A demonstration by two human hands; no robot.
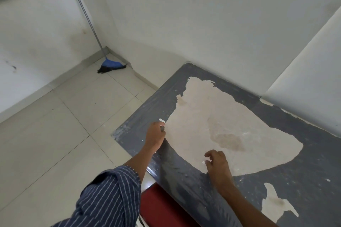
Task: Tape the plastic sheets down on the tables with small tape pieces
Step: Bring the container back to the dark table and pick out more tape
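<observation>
Though the plastic sheet (166, 171) barely shows, the left hand (156, 136) pinches a tape piece (162, 120), the right hand (218, 166) a smaller bit (206, 162).

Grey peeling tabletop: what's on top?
Wrinkled clear plastic sheet; left hand and right hand over it, each pinching a small white tape piece. What lies under the hands is hidden.

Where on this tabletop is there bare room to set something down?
Free: the far strip between the big pale patch and the wall, and the right stretch between that patch and the small pale patch. Crowded: the near-left edge, where the left hand and right hand each pinch a tape piece.
</observation>
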